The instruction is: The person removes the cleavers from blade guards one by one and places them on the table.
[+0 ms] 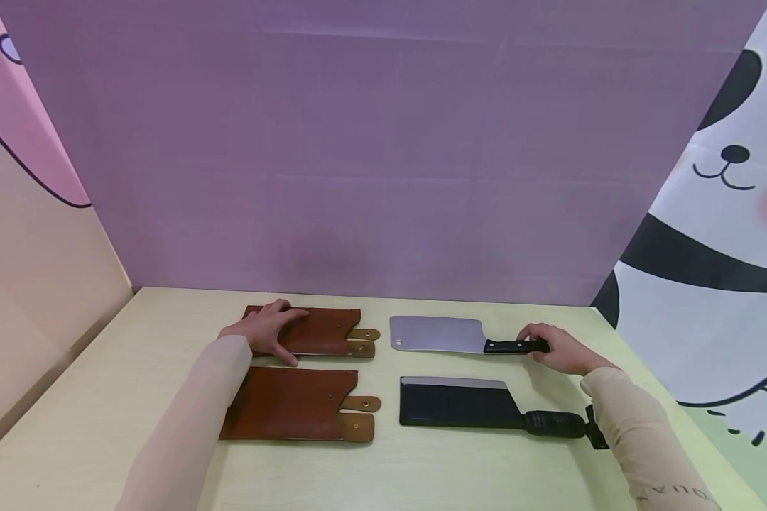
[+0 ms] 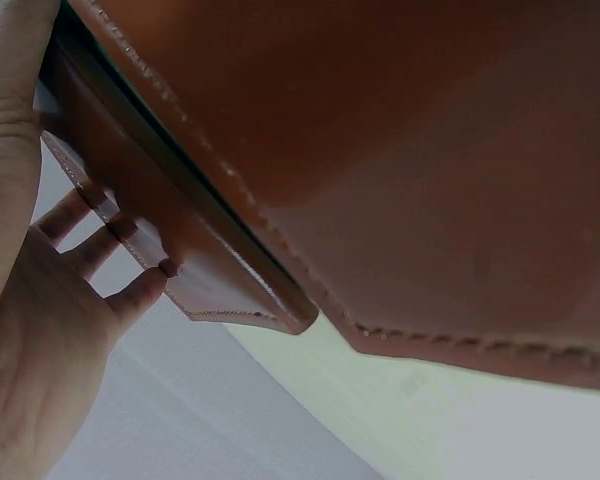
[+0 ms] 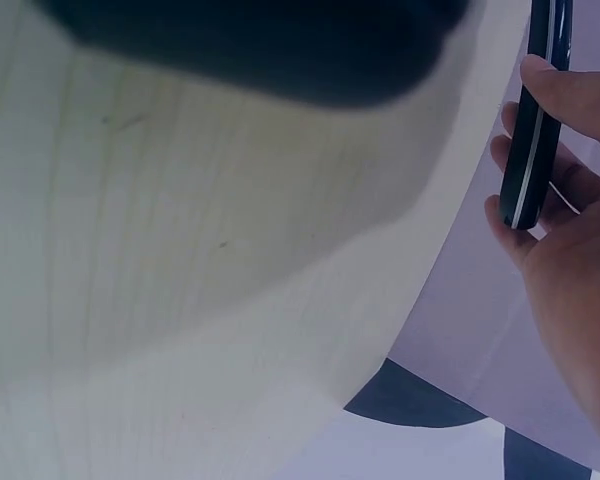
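In the head view, two brown leather knife sheaths lie on the left side of the table. My left hand (image 1: 267, 330) spans the far sheath (image 1: 322, 328), fingers at its upper edge and thumb at its lower edge; the left wrist view also shows the fingertips on this sheath (image 2: 185, 215). Across from it, my right hand (image 1: 559, 348) grips the black handle (image 1: 511, 346) of a silver cleaver (image 1: 437, 334), whose blade points left. The right wrist view shows thumb and fingers around that handle (image 3: 532, 160).
Nearer to me lie the second sheath (image 1: 294, 404) and a black-bladed cleaver (image 1: 457, 404), its handle end partly behind my right sleeve. A purple backdrop (image 1: 383, 156) rises behind the table (image 1: 422, 475); a panda print (image 1: 709, 234) stands at the right.
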{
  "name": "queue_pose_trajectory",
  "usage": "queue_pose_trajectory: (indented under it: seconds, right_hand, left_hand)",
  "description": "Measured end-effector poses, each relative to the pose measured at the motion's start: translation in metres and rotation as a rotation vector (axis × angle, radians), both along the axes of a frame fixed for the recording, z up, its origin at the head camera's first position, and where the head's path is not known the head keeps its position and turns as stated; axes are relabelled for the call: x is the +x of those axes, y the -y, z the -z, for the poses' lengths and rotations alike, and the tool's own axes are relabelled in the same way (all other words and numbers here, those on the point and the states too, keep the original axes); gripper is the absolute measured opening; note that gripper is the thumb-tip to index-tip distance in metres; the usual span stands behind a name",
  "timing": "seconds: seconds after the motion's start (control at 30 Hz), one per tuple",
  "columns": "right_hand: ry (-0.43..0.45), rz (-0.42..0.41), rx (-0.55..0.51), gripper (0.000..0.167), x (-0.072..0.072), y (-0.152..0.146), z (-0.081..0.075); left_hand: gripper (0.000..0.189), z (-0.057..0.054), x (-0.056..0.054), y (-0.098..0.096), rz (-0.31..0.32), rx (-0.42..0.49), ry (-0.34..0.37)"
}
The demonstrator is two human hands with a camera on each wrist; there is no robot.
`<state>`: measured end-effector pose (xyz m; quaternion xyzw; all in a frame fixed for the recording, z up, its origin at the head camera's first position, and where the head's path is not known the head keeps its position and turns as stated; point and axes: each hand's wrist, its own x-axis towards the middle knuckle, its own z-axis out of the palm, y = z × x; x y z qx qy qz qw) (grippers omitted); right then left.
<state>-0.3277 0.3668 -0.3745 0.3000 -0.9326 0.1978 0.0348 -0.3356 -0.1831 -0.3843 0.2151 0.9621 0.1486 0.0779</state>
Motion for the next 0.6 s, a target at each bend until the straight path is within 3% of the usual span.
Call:
queue_pose_trajectory:
  seconds: [0.13,0.23,0.37,0.6]
  right_hand:
    - [-0.048,-0.103,-0.046,0.026,-0.0077,-0.0071,0.0074]
    - [-0.042,-0.085,-0.017,0.027,-0.0098,-0.0064,0.0094]
    - [0.002,0.005,0.069,0.028,-0.0082,-0.0015,0.0069]
    - [0.026,0.03,0.125,0.029,-0.0112,-0.0003,0.0066]
  left_hand:
    - [0.098,-0.0007,0.0006,-0.0009,-0.005,0.001,0.012]
    - [0.098,-0.0007,0.0003,-0.0007,-0.004,0.001,0.019]
    - [0.098,-0.0007,-0.0008,-0.0006,-0.008,-0.005,0.035]
    - [0.098,-0.0015,-0.0008,-0.0027,-0.034,-0.023,0.071]
